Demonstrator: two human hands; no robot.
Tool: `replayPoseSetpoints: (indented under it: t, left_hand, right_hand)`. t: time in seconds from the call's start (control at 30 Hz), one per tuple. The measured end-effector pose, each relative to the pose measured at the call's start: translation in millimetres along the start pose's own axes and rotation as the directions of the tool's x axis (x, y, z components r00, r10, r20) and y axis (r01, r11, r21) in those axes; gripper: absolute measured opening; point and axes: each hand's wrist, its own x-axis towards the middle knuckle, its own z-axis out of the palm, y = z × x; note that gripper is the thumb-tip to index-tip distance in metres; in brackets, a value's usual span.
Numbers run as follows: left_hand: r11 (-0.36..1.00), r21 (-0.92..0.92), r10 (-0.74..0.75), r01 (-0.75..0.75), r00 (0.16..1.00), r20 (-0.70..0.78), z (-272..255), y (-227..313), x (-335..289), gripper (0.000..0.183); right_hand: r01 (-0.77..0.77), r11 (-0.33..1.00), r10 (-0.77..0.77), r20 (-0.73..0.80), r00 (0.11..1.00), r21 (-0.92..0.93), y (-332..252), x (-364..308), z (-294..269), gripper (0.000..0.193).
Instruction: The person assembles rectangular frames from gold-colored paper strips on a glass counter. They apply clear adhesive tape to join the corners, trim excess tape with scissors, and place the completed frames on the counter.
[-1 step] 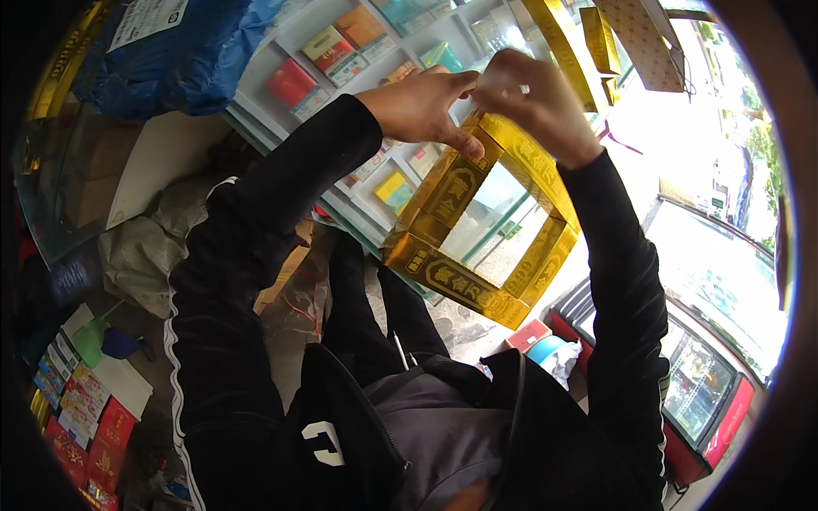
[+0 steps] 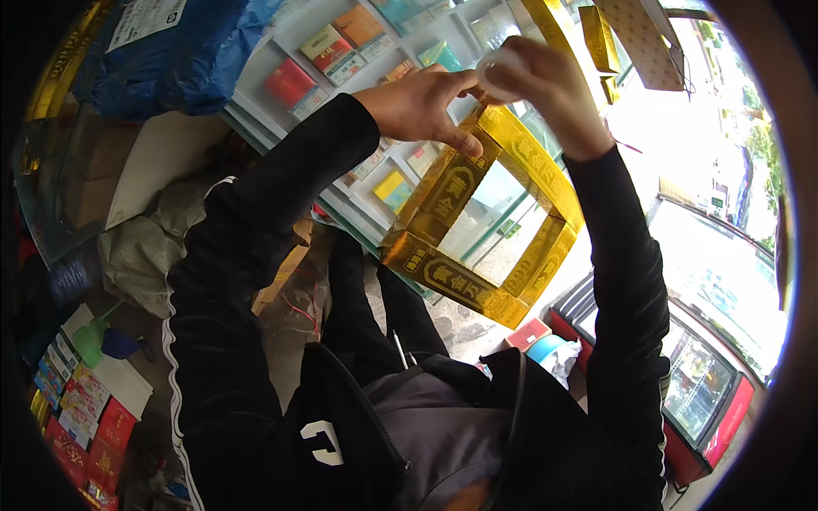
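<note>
A four-sided frame folded from shiny gold cardboard (image 2: 452,286), open in the middle, leans over the glass counter's edge. My left hand (image 2: 426,106) grips its upper corner, thumb on the front face and fingers behind. Right beside that corner, my right hand (image 2: 554,85) is closed on a round, pale, see-through thing that looks like a roll of clear tape (image 2: 503,77). Motion blurs this hand and the roll. Whether a strip of tape runs from the roll to the corner I cannot tell.
Under the glass counter (image 2: 341,223) lie several small coloured boxes. A blue wrapped parcel (image 2: 179,64) sits at the far left. More gold cardboard (image 2: 601,43) and a brown box (image 2: 643,43) stand at the far right. A red-edged glass case (image 2: 699,383) is on the right.
My right hand has shifted slightly and turned, and the pale roll shows more plainly. The gold frame and my left hand have barely moved.
</note>
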Motion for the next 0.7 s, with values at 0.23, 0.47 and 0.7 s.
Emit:
replayPoseSetpoints:
  t: [0.23, 0.47, 0.7]
  left_hand:
    - [0.989, 0.025, -0.148, 0.147, 0.987, 0.058, -1, 10, -5, 0.096]
    - [0.991, 0.052, -0.125, 0.122, 0.991, 0.042, 2, 11, -5, 0.074]
    - [0.996, -0.007, -0.088, 0.088, 0.995, 0.045, 0, 7, -4, 0.078]
  right_hand:
    - [0.068, 0.928, -0.088, -0.037, 0.995, -0.367, -19, -35, -13, 0.032]
    - [0.14, 0.904, -0.209, -0.132, 0.969, -0.404, -26, -76, 1, 0.027]
    - [0.411, 0.777, -0.478, -0.021, 0.878, -0.476, -27, -46, 9, 0.019]
